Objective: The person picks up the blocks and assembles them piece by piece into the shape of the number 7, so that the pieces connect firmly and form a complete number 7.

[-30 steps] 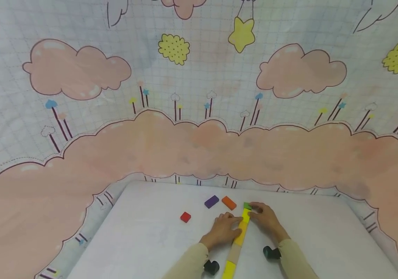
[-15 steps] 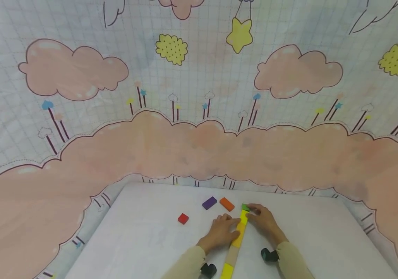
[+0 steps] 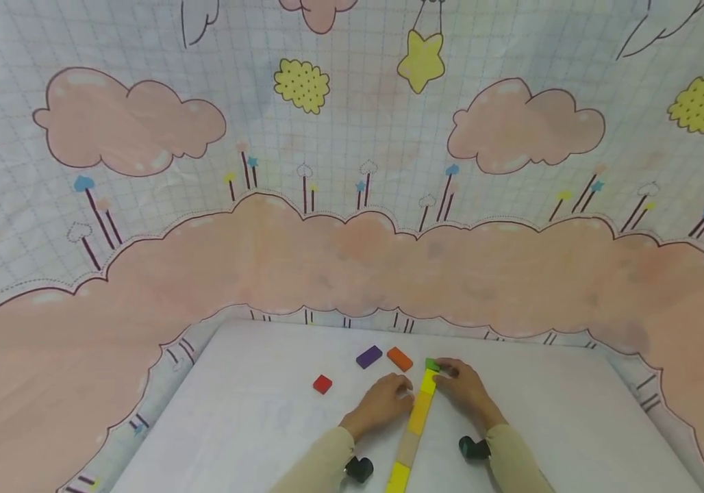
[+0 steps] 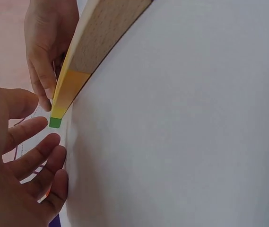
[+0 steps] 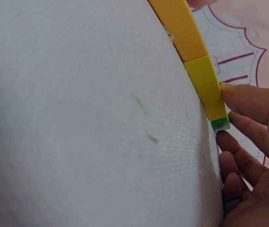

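A straight row of blocks runs away from me in the head view: a yellow block [image 3: 398, 477], a plain wooden block [image 3: 408, 448], an amber block [image 3: 419, 413], another yellow block [image 3: 429, 382] and a small green block [image 3: 431, 364] at the far end. My right hand [image 3: 464, 387] touches that end; its thumb rests against the yellow block [image 5: 206, 90], with fingertips right at the green block [image 5: 220, 124]. Just left of the row is my left hand [image 3: 381, 402], fingers loosely bent and holding nothing. Its spread fingers show in the left wrist view.
On the white tabletop [image 3: 235, 411], a purple block [image 3: 369, 357] and an orange block [image 3: 399, 359] lie left of the row's far end, with a red block [image 3: 322, 384] farther left. Dark heart-shaped pieces [image 3: 474, 448] sit by both cuffs. A patterned cloth [image 3: 352, 267] hangs behind.
My left hand has let go of the row and drawn back slightly to the left. The right hand stays at the green end, and the blocks keep their line.
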The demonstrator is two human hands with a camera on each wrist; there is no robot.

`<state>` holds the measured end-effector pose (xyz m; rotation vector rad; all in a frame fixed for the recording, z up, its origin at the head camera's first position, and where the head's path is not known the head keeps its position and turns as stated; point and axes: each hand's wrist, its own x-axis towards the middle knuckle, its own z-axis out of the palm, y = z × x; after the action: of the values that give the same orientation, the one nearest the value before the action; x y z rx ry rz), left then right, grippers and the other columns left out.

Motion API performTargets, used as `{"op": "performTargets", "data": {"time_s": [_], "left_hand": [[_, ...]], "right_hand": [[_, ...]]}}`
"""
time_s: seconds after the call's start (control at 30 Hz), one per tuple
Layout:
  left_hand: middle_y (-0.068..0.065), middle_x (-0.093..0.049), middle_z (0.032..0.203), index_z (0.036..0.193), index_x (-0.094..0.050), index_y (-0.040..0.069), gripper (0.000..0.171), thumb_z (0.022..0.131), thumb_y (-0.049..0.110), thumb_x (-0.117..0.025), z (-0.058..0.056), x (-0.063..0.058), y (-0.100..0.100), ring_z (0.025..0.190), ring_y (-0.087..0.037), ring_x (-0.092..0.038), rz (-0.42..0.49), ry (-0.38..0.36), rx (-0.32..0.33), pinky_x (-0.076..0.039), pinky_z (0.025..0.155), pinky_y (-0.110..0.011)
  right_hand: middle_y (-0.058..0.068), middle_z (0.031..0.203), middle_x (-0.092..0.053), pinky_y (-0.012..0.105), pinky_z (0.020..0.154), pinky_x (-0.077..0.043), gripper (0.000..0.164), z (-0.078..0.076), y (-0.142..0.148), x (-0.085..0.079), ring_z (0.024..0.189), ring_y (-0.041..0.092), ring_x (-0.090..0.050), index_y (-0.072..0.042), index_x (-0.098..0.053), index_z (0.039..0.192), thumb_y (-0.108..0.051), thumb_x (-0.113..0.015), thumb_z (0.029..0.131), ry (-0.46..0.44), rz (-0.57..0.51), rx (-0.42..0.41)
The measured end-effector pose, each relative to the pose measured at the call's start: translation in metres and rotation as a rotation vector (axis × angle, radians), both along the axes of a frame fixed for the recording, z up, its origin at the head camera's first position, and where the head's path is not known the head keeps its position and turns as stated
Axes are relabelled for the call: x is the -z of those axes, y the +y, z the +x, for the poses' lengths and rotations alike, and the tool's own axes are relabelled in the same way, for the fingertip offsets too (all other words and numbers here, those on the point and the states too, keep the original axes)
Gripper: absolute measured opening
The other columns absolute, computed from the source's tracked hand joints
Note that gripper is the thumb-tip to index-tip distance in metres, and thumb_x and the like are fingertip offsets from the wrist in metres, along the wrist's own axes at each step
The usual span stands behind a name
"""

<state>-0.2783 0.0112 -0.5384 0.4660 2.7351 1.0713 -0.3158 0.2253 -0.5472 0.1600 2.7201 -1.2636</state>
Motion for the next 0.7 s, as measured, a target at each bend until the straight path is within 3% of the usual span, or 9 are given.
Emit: {"op": "performTargets", "data": {"time_s": [0.37, 0.7], "left_hand": [[0.005, -0.065, 0.103, 0.109, -0.065, 0.018, 0.016, 0.095, 0.026, -0.064, -0.007, 0.002, -0.001, 0.09, -0.009, -0.056, 0.05, 0.076, -0.047, -0.053, 0.085, -0.032], [0.002, -0.064, 0.107, 0.111, -0.064, 0.014, 0.018, 0.095, 0.022, -0.063, -0.012, 0.004, -0.011, 0.096, -0.012, -0.057, 0.131, 0.122, -0.11, -0.053, 0.091, -0.035]], "right_hand": [[0.014, 0.139, -0.054, 0.061, 0.107, -0.038, 0.042, -0.005, 0.008, 0.001, 0.126, 0.035, -0.048, -0.02, -0.061, 0.132, -0.028, -0.066, 0.091, 0.022, 0.02, 0.01], [0.012, 0.139, -0.055, 0.06, 0.107, -0.038, 0.039, 0.002, 0.004, 0.009, 0.128, 0.036, -0.048, -0.019, -0.062, 0.13, -0.026, -0.067, 0.091, 0.055, 0.005, -0.03]]}}
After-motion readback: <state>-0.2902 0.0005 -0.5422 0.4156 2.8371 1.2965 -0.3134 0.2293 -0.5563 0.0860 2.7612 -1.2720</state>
